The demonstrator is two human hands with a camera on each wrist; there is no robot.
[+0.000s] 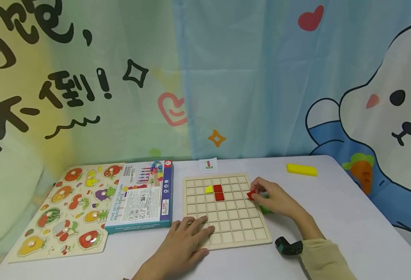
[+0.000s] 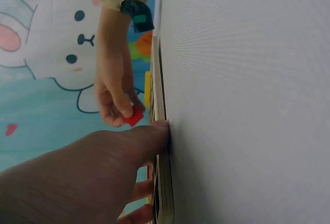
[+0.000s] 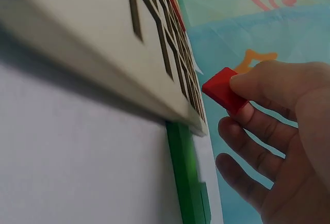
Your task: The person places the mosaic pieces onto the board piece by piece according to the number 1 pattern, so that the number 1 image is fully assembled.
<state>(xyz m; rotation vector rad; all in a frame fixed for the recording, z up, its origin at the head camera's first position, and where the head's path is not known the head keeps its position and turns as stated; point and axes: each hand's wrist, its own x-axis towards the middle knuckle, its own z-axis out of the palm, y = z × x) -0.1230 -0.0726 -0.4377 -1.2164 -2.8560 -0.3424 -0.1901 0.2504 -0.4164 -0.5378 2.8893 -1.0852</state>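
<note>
A wooden grid board (image 1: pixel 240 225) lies on the table in front of me. Two red square tiles (image 1: pixel 218 196) sit one behind the other in its cells, with a yellow tile (image 1: pixel 209 189) to the left of the farther one. My left hand (image 1: pixel 182 245) rests on the board's near left corner, fingers spread, its thumb (image 2: pixel 154 133) along the near edge. Between thumb and fingers my right hand (image 1: pixel 275 197) pinches a red tile (image 3: pixel 223 87), held above the board's right edge. Partly hidden under that hand, green pieces (image 3: pixel 185 172) lie beside the board.
A small pattern card (image 1: pixel 208 165) lies behind the board. To the left are a boxed toy set (image 1: pixel 139 194) and a fruit puzzle board (image 1: pixel 65 214). A yellow bar (image 1: pixel 301 169) lies at the back right. A printed curtain (image 1: pixel 244 85) hangs behind the table.
</note>
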